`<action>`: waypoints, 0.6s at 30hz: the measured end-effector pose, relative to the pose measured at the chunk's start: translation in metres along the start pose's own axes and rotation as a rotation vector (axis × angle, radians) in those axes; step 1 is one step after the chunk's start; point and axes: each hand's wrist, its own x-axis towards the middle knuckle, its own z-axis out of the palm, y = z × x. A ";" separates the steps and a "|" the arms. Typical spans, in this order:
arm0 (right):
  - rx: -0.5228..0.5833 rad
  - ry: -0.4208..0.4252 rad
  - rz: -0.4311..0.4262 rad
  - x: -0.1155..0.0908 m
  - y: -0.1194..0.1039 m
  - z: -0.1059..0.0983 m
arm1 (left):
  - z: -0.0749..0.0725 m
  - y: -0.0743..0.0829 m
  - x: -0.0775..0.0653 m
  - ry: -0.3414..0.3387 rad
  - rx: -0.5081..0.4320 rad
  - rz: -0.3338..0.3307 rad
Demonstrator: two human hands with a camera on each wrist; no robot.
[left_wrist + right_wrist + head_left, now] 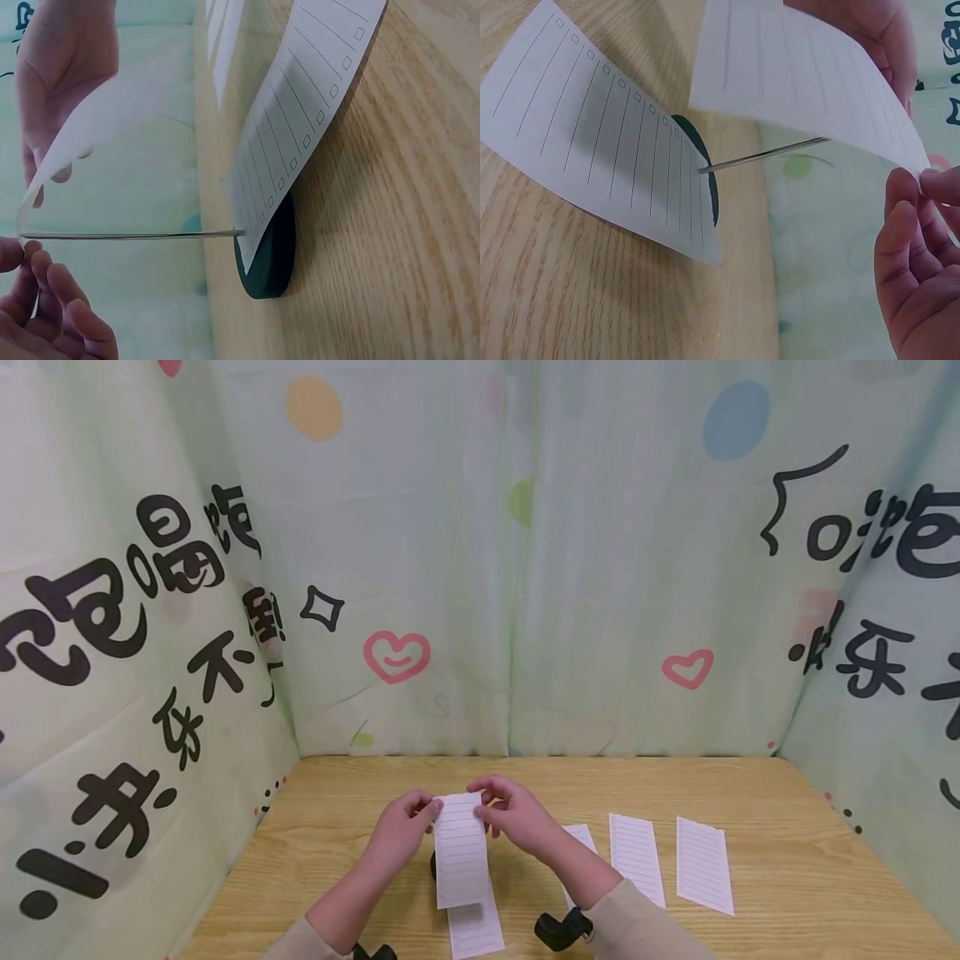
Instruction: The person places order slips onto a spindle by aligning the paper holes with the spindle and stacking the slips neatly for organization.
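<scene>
Both hands hold a lined white paper slip (460,860) by its upper end. My left hand (405,828) pinches the left edge, thumb in front; my right hand (516,814) pinches the right edge. Behind the slip a thin metal spike (135,236) stands upright on a round dark base (276,259). The spike's tip meets the held slip near its top edge; whether it has pierced the paper I cannot tell. A second slip with checkboxes (592,112) is stuck on the spike, low against the base and tilted.
On the wooden table (817,893), several similar slips lie to the right: one slip (705,864) farthest right, another slip (636,860) beside it, and a slip (581,839) partly covered by my right forearm. Printed curtains (510,568) surround the table's back and sides.
</scene>
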 end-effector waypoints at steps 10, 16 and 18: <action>-0.030 -0.010 0.050 0.000 0.000 0.004 | 0.003 -0.006 -0.002 -0.009 0.043 -0.018; -0.081 -0.055 0.095 -0.001 0.007 0.004 | 0.007 -0.017 -0.001 -0.048 0.093 -0.042; -0.097 -0.066 0.108 -0.002 0.011 0.005 | 0.008 -0.020 -0.001 -0.051 0.113 -0.026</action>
